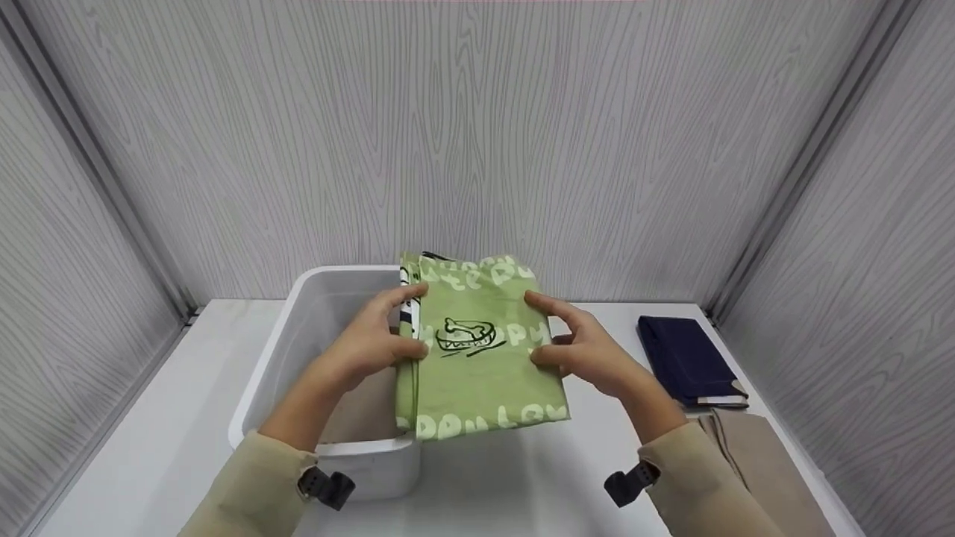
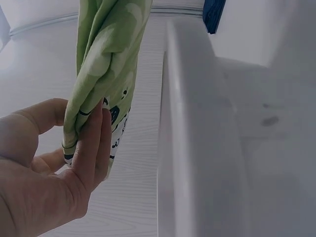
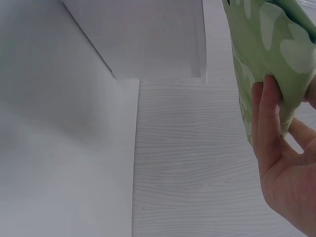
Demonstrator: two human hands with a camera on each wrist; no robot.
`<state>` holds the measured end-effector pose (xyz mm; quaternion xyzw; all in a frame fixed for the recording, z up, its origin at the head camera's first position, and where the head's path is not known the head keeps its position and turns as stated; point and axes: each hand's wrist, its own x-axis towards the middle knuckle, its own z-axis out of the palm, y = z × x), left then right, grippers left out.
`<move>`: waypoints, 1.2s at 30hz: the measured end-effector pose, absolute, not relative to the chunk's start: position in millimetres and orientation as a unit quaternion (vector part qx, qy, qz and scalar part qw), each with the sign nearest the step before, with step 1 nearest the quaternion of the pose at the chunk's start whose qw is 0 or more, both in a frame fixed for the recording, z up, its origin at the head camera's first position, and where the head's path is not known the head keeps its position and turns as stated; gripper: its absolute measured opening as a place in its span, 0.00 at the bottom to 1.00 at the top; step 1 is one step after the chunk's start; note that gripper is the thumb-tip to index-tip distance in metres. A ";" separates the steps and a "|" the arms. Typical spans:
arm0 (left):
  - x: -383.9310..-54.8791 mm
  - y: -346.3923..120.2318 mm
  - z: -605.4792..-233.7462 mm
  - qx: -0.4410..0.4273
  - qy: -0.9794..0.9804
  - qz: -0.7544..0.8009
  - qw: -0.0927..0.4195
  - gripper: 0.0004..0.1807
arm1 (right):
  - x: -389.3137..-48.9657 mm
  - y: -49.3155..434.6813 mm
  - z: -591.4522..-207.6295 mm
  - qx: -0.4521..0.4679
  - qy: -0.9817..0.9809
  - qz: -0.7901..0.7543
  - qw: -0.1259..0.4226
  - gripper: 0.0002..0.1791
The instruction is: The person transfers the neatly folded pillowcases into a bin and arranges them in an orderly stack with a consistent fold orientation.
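Note:
A folded green cloth point(image 1: 477, 380) with white lettering and a black bone-in-bowl drawing is held up in front of me, its left part over the rim of a white plastic bin point(image 1: 257, 380). My left hand point(image 1: 365, 343) pinches its left edge, where several fabric layers show. On the opposite edge, my right hand point(image 1: 589, 347) grips it between thumb and fingers. The left wrist view shows the thumb and fingers on both sides of the green cloth point(image 2: 111, 54). In the right wrist view, fingers press along one face of the cloth point(image 3: 276, 54).
Inside the bin lies something brownish point(image 1: 369, 410). At the right of the white table point(image 1: 485, 492) lies a folded dark navy cloth point(image 1: 686, 358) with a pale corner. Nearer me is a folded taupe cloth point(image 1: 768, 462). Grey wood-grain panels point(image 1: 462, 134) enclose the table at back and sides.

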<state>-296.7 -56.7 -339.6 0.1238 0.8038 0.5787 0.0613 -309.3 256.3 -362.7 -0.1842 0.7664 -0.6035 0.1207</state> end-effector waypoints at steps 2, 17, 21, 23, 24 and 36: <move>-296.9 -59.1 -338.4 0.126 0.805 0.577 0.060 0.49 | -309.4 253.7 -362.3 -0.186 0.764 -0.606 0.120 0.48; -290.3 -88.4 -333.6 0.122 0.805 0.576 0.077 0.51 | -309.3 230.0 -359.7 -0.204 0.762 -0.600 0.134 0.48; -291.1 -92.5 -330.7 0.123 0.805 0.575 0.083 0.51 | -309.2 226.2 -357.4 -0.200 0.762 -0.600 0.139 0.48; -291.3 -95.6 -329.5 0.127 0.801 0.578 0.085 0.50 | -309.9 223.7 -356.2 -0.201 0.763 -0.598 0.141 0.48; -291.2 -97.5 -329.1 0.130 0.801 0.578 0.084 0.50 | -310.3 222.1 -355.7 -0.203 0.763 -0.597 0.142 0.48; -287.3 -117.7 -325.4 0.136 0.809 0.566 0.077 0.50 | -310.6 205.3 -356.2 -0.213 0.759 -0.595 0.158 0.48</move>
